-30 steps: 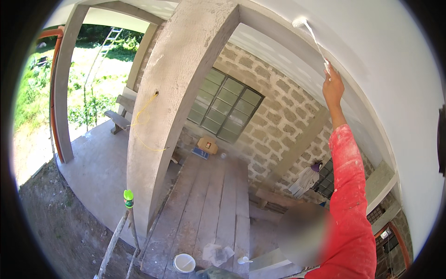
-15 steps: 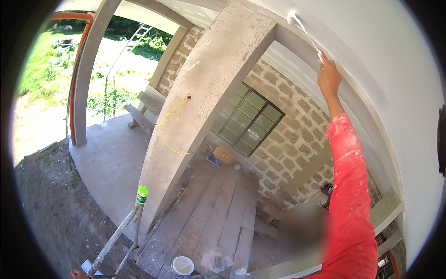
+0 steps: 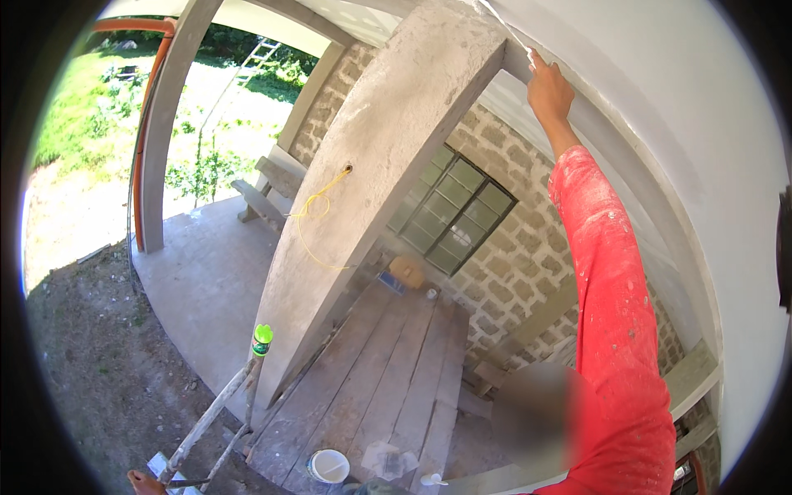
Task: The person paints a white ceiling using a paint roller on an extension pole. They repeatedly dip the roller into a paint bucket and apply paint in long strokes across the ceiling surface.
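So the right hand [image 3: 551, 91] is stretched way up high, fingers closed around the slim, white-smeared handle of a paint roller [image 3: 508, 30]. That handle angles up and left from the fist and runs off the top edge, so I can't tell what the far end is touching. It's right by the smooth pale-grey overhead surface [image 3: 676, 140], near the upper end of a big rough concrete beam [image 3: 388, 157]. The arm's in a red long sleeve [image 3: 615, 272] with whitish smudges all over it.

The left hand [image 3: 147, 483] only just pokes in at the bottom left corner, next to some white-stained wooden poles [image 3: 213, 415]. Can't tell how far its fingers are open or whether they've got hold of anything. A small container with a bright green top [image 3: 262, 339] sits at the upper end of those poles.

Down below there's a grey wooden plank platform [image 3: 363, 363] with a round white plastic bucket [image 3: 328, 467] near its close end and a crumpled see-through plastic sheet [image 3: 389, 460] just beside that. Oh, and a loopy thin yellow wire [image 3: 313, 206] dangles from a hole in the beam.
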`<action>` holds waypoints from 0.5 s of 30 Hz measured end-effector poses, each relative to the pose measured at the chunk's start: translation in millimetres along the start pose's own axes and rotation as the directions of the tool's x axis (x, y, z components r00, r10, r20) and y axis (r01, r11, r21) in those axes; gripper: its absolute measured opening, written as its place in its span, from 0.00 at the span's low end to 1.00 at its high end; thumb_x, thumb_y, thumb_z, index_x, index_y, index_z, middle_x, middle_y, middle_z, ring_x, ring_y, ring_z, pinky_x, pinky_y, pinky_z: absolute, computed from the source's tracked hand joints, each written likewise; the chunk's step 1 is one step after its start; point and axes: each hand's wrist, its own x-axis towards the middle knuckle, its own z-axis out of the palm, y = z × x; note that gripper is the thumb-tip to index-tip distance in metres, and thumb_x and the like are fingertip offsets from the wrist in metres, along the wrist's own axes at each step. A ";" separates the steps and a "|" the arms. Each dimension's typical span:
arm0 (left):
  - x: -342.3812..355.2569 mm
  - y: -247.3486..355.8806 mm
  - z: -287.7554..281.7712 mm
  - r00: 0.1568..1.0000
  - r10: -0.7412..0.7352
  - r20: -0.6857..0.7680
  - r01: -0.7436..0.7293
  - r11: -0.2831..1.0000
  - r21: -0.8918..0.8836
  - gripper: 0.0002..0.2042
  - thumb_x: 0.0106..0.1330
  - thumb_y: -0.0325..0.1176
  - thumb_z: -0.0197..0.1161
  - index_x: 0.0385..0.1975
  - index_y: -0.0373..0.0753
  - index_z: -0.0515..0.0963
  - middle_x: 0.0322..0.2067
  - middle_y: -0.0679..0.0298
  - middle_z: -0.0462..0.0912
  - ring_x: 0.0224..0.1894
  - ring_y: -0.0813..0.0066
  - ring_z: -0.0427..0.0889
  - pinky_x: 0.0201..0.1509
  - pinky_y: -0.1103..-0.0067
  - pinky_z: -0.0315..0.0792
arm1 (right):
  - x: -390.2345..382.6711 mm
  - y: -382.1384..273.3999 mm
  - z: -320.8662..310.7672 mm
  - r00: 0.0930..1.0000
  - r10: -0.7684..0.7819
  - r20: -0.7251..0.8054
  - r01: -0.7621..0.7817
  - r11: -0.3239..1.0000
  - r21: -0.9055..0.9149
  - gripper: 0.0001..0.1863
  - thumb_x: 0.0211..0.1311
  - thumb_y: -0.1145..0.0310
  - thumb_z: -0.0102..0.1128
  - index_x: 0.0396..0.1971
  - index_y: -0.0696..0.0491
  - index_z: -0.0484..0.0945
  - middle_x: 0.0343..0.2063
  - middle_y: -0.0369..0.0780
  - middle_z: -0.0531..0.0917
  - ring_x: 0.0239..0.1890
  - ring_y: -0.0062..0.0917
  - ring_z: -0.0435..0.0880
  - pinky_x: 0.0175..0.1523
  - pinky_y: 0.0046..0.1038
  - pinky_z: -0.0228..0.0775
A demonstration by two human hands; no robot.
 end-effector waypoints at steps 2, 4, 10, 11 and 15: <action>-0.2 3.9 -2.9 1.000 -0.005 0.009 0.006 1.000 -0.024 0.14 0.61 0.49 0.58 0.27 0.45 0.82 0.28 0.60 0.86 0.29 0.55 0.85 0.29 0.60 0.75 | -5.1 7.1 -2.2 1.000 0.020 -0.006 -0.020 1.000 -0.017 0.26 0.69 0.71 0.52 0.64 0.32 0.75 0.39 0.44 0.82 0.40 0.40 0.86 0.43 0.43 0.77; 0.2 5.4 -6.5 1.000 -0.012 -0.010 0.011 0.996 -0.084 0.15 0.60 0.49 0.60 0.28 0.44 0.82 0.28 0.59 0.86 0.29 0.54 0.85 0.30 0.60 0.76 | -16.3 18.0 -5.1 0.999 0.044 -0.002 -0.044 0.999 -0.021 0.27 0.69 0.71 0.53 0.65 0.32 0.75 0.39 0.44 0.82 0.40 0.40 0.86 0.43 0.43 0.77; -4.0 -10.8 15.1 0.997 0.044 0.061 -0.037 0.992 -0.118 0.16 0.60 0.47 0.66 0.37 0.42 0.82 0.31 0.58 0.86 0.32 0.58 0.86 0.35 0.64 0.79 | -60.4 97.8 -31.7 0.993 0.110 -0.047 -0.112 0.993 -0.039 0.26 0.70 0.70 0.53 0.65 0.30 0.74 0.38 0.43 0.81 0.40 0.39 0.86 0.43 0.42 0.77; -2.7 -14.1 21.4 0.991 -0.024 0.135 0.042 0.991 -0.130 0.16 0.60 0.46 0.66 0.39 0.42 0.82 0.33 0.59 0.86 0.33 0.60 0.86 0.35 0.65 0.79 | -66.3 111.1 -36.2 0.990 0.115 -0.081 -0.118 0.992 -0.038 0.26 0.70 0.70 0.53 0.65 0.30 0.74 0.38 0.43 0.81 0.40 0.39 0.86 0.43 0.41 0.77; 13.4 -25.8 24.0 0.862 0.445 0.242 -0.498 0.832 0.244 0.20 0.60 0.49 0.67 0.46 0.44 0.81 0.39 0.62 0.87 0.38 0.64 0.87 0.37 0.66 0.81 | -106.4 165.2 -36.1 0.986 0.116 -0.118 -0.123 0.991 -0.055 0.25 0.71 0.70 0.54 0.64 0.30 0.75 0.40 0.43 0.82 0.40 0.38 0.85 0.43 0.40 0.77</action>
